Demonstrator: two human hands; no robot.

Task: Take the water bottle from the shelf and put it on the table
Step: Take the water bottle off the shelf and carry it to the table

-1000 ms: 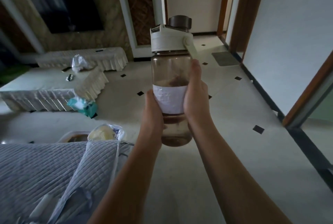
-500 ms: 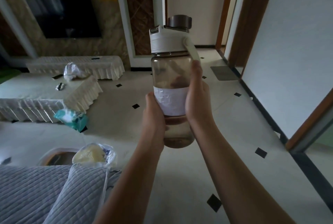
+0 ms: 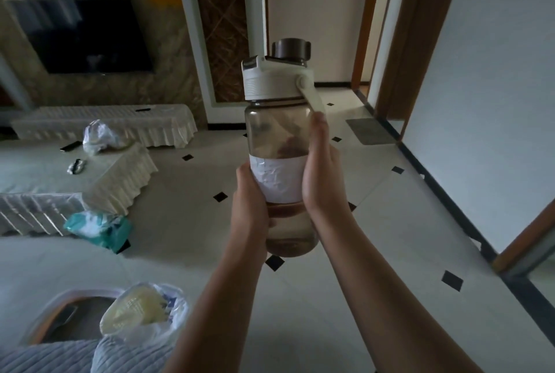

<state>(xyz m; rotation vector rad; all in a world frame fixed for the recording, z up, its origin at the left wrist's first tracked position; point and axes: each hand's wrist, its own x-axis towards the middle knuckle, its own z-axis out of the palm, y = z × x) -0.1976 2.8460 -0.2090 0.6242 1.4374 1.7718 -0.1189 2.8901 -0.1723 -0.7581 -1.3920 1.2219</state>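
Note:
I hold a tall smoky-clear water bottle [image 3: 276, 132] upright in front of me, above the tiled floor. It has a white lid with a dark cap, a white strap and a white paper band round its middle. My left hand [image 3: 250, 201] grips its lower left side. My right hand [image 3: 322, 168] clasps the right side, thumb pointing up toward the strap. A low table [image 3: 39, 168] under a cream frilled cloth stands at the left, well away from the bottle. No shelf is in sight.
A plastic bag [image 3: 97, 135], a phone and a small object lie on the table. A teal packet [image 3: 99, 230] sits on the floor by its corner. A bagged item [image 3: 141, 309] and quilted grey fabric [image 3: 60, 357] are at lower left. A TV and doorways lie ahead.
The view has tilted up and advanced; the grey fabric has slid down out of the frame. The bottle stays upright in both hands with the same grip.

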